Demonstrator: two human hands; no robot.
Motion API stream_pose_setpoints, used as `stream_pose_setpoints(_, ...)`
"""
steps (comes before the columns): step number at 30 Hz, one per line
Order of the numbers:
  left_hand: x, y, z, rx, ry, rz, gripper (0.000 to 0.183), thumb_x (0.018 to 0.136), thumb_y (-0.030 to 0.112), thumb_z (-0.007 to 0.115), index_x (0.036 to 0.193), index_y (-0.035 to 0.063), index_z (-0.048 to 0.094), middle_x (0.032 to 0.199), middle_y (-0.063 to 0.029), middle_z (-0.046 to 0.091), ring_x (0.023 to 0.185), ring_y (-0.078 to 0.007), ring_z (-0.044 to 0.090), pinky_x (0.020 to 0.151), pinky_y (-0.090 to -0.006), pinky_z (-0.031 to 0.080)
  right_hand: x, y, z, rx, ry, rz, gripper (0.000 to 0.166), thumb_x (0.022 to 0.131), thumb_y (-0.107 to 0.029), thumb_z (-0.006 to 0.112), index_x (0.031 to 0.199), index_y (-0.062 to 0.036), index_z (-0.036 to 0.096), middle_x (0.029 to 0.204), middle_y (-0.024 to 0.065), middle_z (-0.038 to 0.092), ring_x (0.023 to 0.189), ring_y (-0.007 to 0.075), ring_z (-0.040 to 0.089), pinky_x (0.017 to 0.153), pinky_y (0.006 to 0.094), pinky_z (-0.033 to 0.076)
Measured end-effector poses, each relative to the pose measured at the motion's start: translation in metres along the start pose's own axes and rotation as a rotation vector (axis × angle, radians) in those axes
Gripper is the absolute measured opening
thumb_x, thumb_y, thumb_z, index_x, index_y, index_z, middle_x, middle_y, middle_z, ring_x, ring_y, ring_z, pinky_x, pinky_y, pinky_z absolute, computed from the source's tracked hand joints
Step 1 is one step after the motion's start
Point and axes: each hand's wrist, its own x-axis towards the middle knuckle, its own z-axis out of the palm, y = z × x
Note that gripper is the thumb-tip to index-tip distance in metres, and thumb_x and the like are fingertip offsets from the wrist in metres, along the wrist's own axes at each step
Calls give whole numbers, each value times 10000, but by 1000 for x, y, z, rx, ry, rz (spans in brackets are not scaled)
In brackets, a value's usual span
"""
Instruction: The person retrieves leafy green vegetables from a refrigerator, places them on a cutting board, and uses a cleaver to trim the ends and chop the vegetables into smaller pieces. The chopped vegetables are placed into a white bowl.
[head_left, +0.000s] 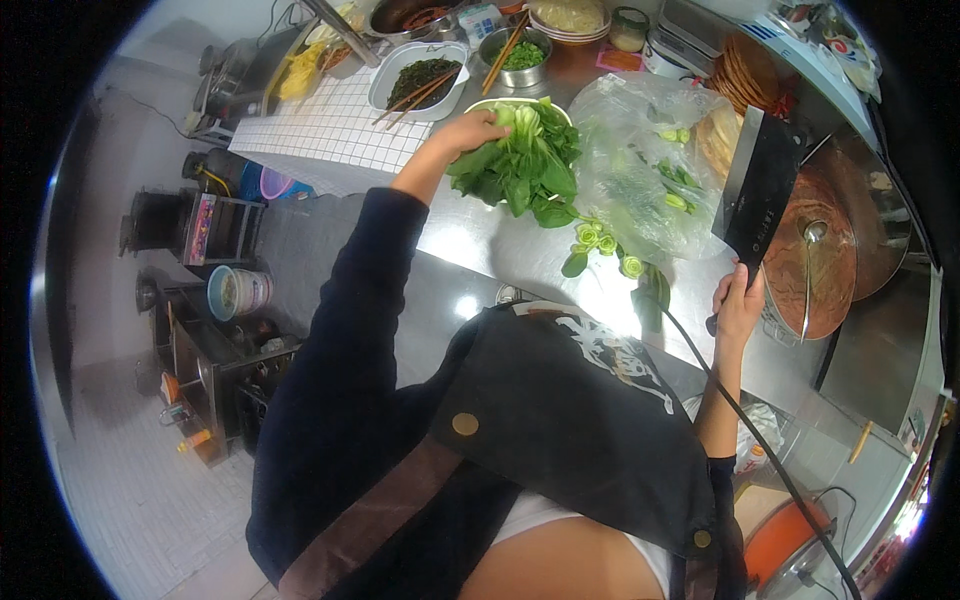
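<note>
My left hand (474, 133) is on leafy green bok choy (525, 161), its fingers at the pale stems; the leaves fill and overhang a light-rimmed container (562, 112). My right hand (739, 300) grips the handle of a dark cleaver (761, 184), its wide blade raised, pointing away from me. Cut bok choy ends (598, 238) lie on the metal counter between my hands, near me. A clear plastic bag (630, 157) with more greens inside lies between the leafy pile and the blade.
Chopsticks rest on a white tub of dark shredded food (381, 73) and a metal bowl of chopped greens (547, 69). At right, a round pot (846, 277) of reddish-brown contents holds a ladle (808, 277). A dark cable (750, 427) crosses before my right forearm.
</note>
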Motion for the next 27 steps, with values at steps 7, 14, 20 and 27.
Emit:
stream_pose_setpoints(7, 2, 12, -21, -453, -237, -180, 242, 910, 265, 607, 1116, 138, 597, 722, 90, 470, 575, -21, 371, 470, -175, 292, -5, 9, -14, -42, 15, -4, 190, 989, -189, 465, 1019, -14, 532, 524, -30, 425, 387, 33, 360, 357, 191, 264)
stream_pose_setpoints(14, 8, 3, -21, -462, -91, -89, 251, 837, 188, 681, 1061, 90, 626, 779, 41, 607, 665, -35, 532, 562, -183, 406, -13, 6, -14, -66, 41, -5, 197, 989, -203, 468, 1005, -17, 530, 524, -23, 431, 382, 39, 365, 354, 192, 267)
stream_pose_setpoints(20, 17, -7, -21, -451, 24, 44, 217, 767, 131, 713, 958, 36, 672, 787, -19, 652, 693, -99, 599, 621, -226, 464, -20, 9, -17, -40, 84, 42, 200, 989, -214, 466, 1013, -24, 525, 534, -18, 435, 386, 45, 376, 347, 193, 277)
stream_pose_setpoints(27, 38, -27, -13, -160, 115, 124, 237, 756, 233, 694, 911, 53, 699, 806, -86, 693, 746, -193, 651, 701, -305, 499, -27, 9, -30, -25, 126, 52, 191, 990, -212, 465, 1015, -34, 530, 535, -21, 433, 388, 41, 376, 342, 192, 282)
